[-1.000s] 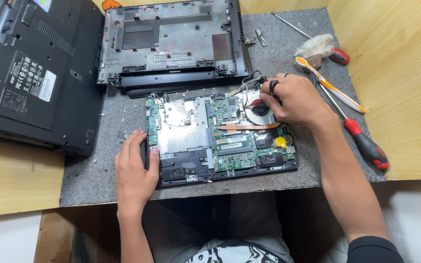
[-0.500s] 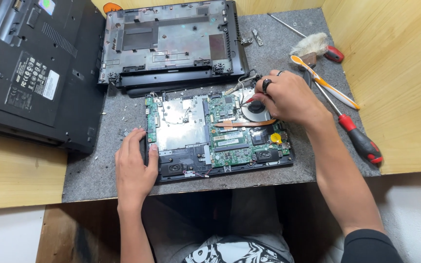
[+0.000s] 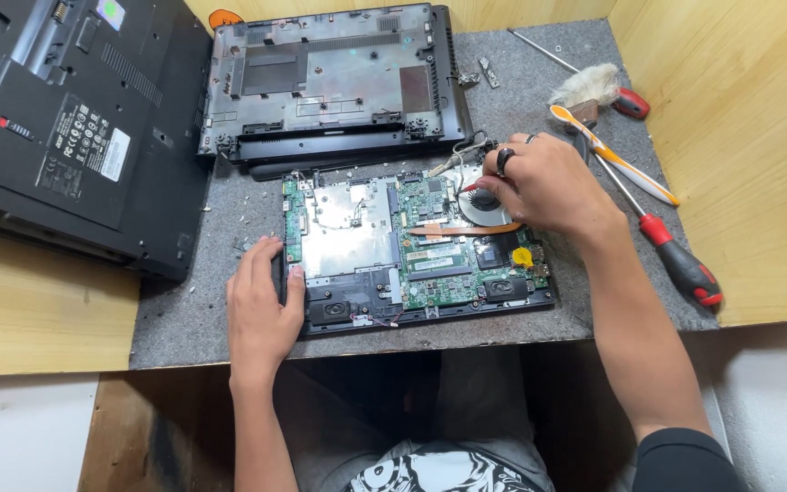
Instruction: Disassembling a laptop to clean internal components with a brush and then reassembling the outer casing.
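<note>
Head view, motherboard (image 3: 412, 241) between hands (left (image 3: 261, 310), right (image 3: 548, 187))

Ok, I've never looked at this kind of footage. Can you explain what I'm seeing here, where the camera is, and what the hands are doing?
The camera sits on a person's head and looks down at their own two bare hands; there is no machine. On a grey felt mat lies an opened laptop's circuit board. The left hand presses flat on the board's left edge. The right hand, wearing a dark ring, pinches something small and red at the round fan; what it is cannot be told. Behind the board lies an empty laptop shell, and to the left another black laptop. On the right lie a red-handled screwdriver, a small brush and an orange and white pry tool.
</note>
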